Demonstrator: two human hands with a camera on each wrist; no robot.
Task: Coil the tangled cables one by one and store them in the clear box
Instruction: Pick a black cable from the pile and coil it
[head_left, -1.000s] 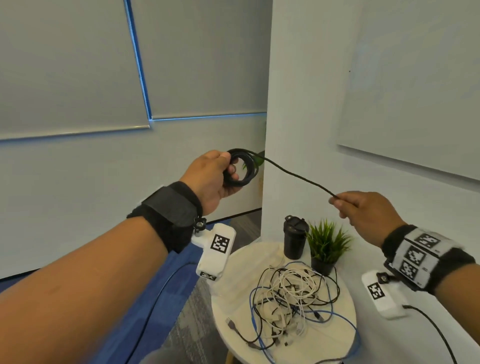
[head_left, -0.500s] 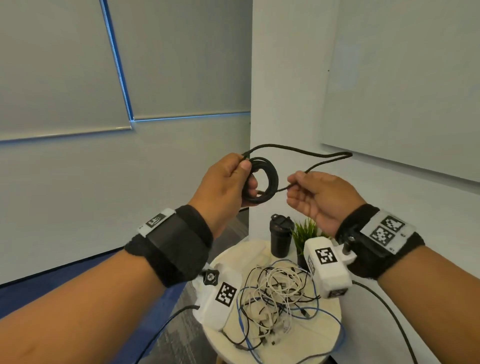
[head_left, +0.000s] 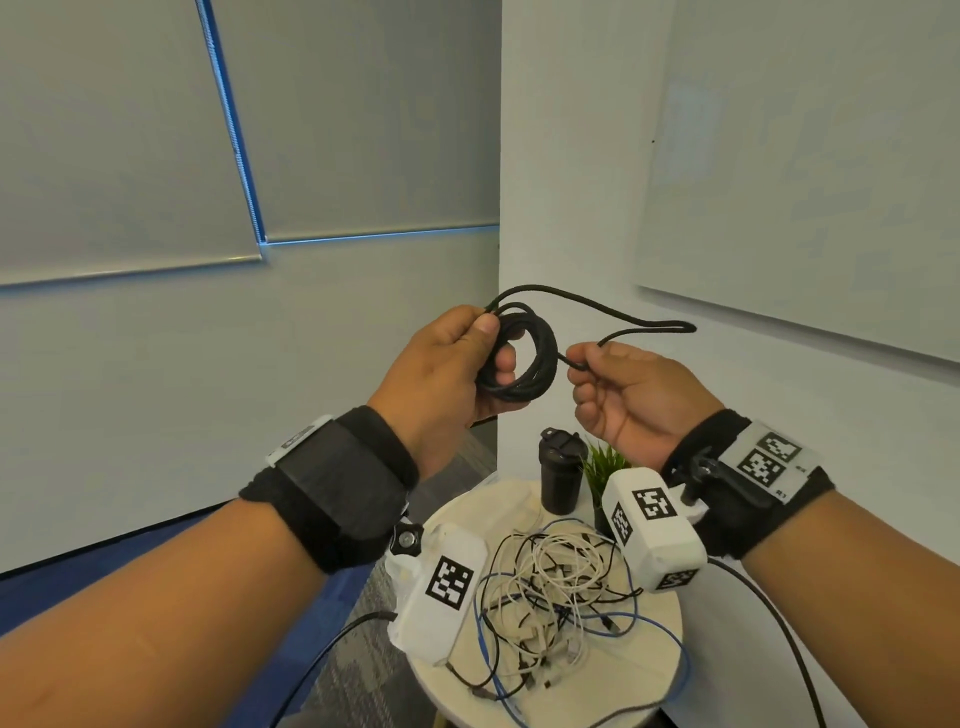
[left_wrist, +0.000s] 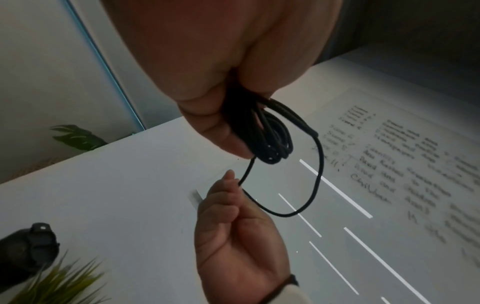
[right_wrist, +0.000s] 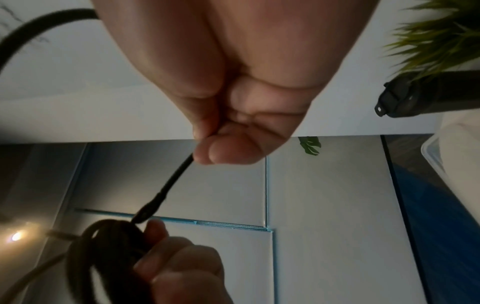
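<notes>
The left hand (head_left: 441, 374) is holding the coil (head_left: 519, 358) of black cable, thumb and fingers curled round it; the right hand (head_left: 628, 395) is pinching the loose end beside it, both hands raised over the counter (head_left: 649, 654) where the tangle (head_left: 550, 587) is lying

The head camera looks forward and down over both forearms at the round table (head_left: 649, 670) by the wall. The left wrist camera peers up past its hand, very close, toward the whiteboard (left_wrist: 405, 164). The right wrist camera, equally close, faces the blinds (right_wrist: 207, 185). All three share the black cable (head_left: 524, 358).
</notes>
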